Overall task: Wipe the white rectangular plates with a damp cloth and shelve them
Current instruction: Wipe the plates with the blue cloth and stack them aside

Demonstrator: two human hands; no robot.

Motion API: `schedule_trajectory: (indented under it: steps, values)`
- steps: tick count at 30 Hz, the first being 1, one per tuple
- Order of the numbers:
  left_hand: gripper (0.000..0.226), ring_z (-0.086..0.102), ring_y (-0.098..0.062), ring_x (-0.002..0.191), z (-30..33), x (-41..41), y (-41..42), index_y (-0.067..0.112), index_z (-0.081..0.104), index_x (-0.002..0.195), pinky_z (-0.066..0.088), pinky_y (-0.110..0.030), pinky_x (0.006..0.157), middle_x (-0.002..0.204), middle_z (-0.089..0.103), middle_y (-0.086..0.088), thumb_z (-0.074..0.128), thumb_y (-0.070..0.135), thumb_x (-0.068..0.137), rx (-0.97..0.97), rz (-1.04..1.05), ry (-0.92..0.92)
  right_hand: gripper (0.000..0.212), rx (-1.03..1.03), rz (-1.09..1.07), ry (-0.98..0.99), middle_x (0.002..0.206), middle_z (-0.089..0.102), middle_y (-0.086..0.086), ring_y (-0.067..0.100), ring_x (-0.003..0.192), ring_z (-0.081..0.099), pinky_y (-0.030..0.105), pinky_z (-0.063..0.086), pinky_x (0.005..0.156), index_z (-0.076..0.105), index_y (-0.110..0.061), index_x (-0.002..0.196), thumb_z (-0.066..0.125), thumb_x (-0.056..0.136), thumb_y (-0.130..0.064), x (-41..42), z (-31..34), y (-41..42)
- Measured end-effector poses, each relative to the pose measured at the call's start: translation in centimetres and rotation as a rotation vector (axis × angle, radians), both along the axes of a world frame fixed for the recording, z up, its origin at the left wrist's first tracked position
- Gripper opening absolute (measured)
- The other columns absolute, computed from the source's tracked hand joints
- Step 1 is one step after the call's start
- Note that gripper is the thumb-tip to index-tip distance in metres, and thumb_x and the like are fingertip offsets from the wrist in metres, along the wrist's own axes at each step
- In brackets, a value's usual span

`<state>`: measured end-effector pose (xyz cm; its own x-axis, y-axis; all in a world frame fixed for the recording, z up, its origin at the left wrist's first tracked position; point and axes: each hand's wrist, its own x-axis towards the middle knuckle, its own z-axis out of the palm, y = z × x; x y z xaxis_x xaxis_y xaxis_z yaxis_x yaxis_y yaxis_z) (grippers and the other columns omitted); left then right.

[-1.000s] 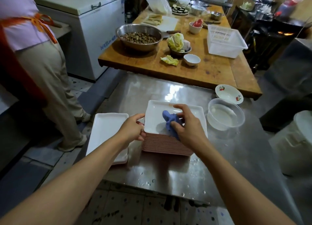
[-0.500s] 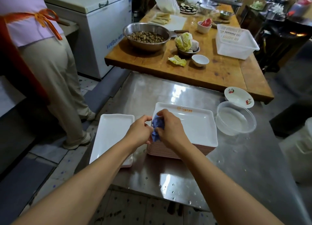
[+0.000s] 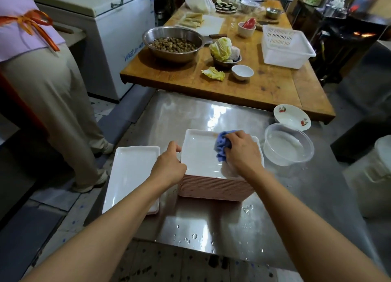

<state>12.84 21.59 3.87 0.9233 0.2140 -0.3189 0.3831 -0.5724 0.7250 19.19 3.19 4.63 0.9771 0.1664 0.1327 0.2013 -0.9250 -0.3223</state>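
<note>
A tall stack of white rectangular plates point(image 3: 200, 154) with pinkish undersides stands on the steel table point(image 3: 211, 216). My right hand point(image 3: 243, 152) grips a crumpled blue cloth point(image 3: 221, 144) and presses it on the top plate, near its far right part. My left hand point(image 3: 169, 165) holds the left rim of the top plate, fingers curled over the edge. A second, low pile of white rectangular plates point(image 3: 131, 175) lies to the left, overhanging the table's left edge.
A clear plastic tub of water point(image 3: 287, 144) and a cherry-patterned dish point(image 3: 292, 116) sit right of the stack. Behind is a wooden table point(image 3: 275, 86) with a steel bowl point(image 3: 172, 43), cabbage and a white basket point(image 3: 285, 46). A person in an apron point(image 3: 42, 69) stands at left.
My right hand has carried the blue cloth from the plate's near left corner across to its far right part. My left hand has stayed on the left rim.
</note>
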Motion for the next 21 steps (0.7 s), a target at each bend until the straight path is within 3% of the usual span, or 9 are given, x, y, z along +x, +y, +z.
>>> schedule_trajectory:
  steps: [4,9,12,15,18,21]
  values:
    - [0.034,0.062,-0.032,0.079,0.1,0.0,-0.2,0.021,0.04,0.105,0.053,-0.044,0.071,0.078,0.054,-0.003,0.052,0.003,0.078,0.019,0.0,-0.003,0.033,-0.28,0.021,0.002,0.126,0.051,0.004,0.025,0.114,0.046,0.035,0.033,0.092,0.055,-0.018,0.119,0.057,0.087,-0.023,-0.1,1.0,-3.7]
    - [0.034,0.06,-0.024,0.056,0.2,-0.3,-0.4,0.02,0.038,0.105,0.054,-0.041,0.063,0.073,0.054,-0.006,0.049,-0.002,0.081,-0.002,0.016,-0.011,0.023,-0.456,0.136,0.031,0.119,0.056,0.0,0.022,0.113,0.045,0.033,0.035,0.093,0.057,-0.019,0.111,0.053,0.088,-0.018,-1.6,2.6,-5.3]
    - [0.033,0.061,-0.022,0.053,0.4,-0.4,-0.6,0.018,0.039,0.105,0.053,-0.038,0.06,0.075,0.055,-0.005,0.048,-0.003,0.081,-0.007,0.031,-0.026,0.019,-0.311,0.232,0.084,0.103,0.061,0.0,0.023,0.108,0.05,0.031,0.044,0.084,0.063,-0.016,0.095,0.057,0.08,-0.005,-4.3,2.5,-5.9]
    - [0.033,0.06,-0.021,0.052,0.4,-0.5,-0.7,0.019,0.039,0.104,0.052,-0.036,0.059,0.075,0.054,-0.004,0.048,-0.003,0.081,-0.015,0.039,-0.033,0.025,-0.006,0.266,0.139,0.076,0.051,-0.009,0.023,0.086,0.053,0.026,0.038,0.075,0.061,-0.013,0.077,0.058,0.069,0.01,-7.0,2.5,-4.7]
    - [0.034,0.06,-0.021,0.052,0.4,-0.6,-0.5,0.019,0.039,0.107,0.05,-0.034,0.059,0.075,0.053,-0.003,0.049,-0.002,0.082,-0.072,0.049,-0.029,0.029,0.157,0.228,0.24,0.093,0.057,0.0,0.019,0.089,0.056,0.033,0.046,0.084,0.064,-0.009,0.098,0.056,0.075,0.007,-7.4,2.3,-1.4]
    - [0.034,0.059,-0.021,0.054,0.5,-0.8,-0.2,0.019,0.038,0.111,0.046,-0.029,0.053,0.076,0.051,-0.004,0.054,0.003,0.086,-0.165,0.045,-0.021,0.034,0.3,0.226,0.293,0.1,0.058,0.004,0.023,0.093,0.059,0.036,0.049,0.083,0.058,-0.009,0.112,0.059,0.079,0.002,-7.6,2.0,2.7]
